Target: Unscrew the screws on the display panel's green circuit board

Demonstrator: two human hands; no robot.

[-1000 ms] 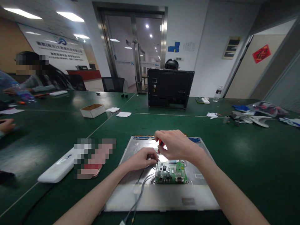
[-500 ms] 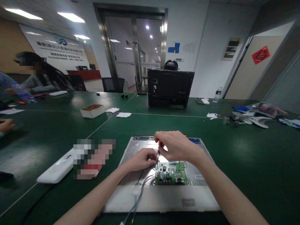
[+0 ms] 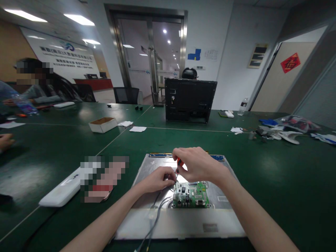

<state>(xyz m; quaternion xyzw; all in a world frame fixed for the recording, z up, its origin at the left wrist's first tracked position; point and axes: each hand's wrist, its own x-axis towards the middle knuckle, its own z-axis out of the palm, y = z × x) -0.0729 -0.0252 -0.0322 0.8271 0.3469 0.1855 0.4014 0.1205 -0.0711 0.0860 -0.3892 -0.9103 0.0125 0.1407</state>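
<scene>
A small green printed circuit board lies on the back of a flat silver metal display panel, a little below the panel's middle. At the board's upper left corner stands a small screwdriver with a red-orange handle, its thin shaft pointing down at the board. The right hand is just above the board, fingers closed around the screwdriver's handle. The left hand rests on the panel just left of the board, its fingers pinched narrow at the screwdriver's tip; what they pinch is too small to tell. Grey cables run from the board's left edge down across the panel and off its near edge.

The panel lies on a dark green counter. Left of the panel, on the counter, is a long white plastic casing. Well beyond the panel stands a black monitor housing, upright, its back facing here. Left of that housing sits a small open cardboard box, with white paper scraps between them. Far left of the panel, another person sits at the counter.
</scene>
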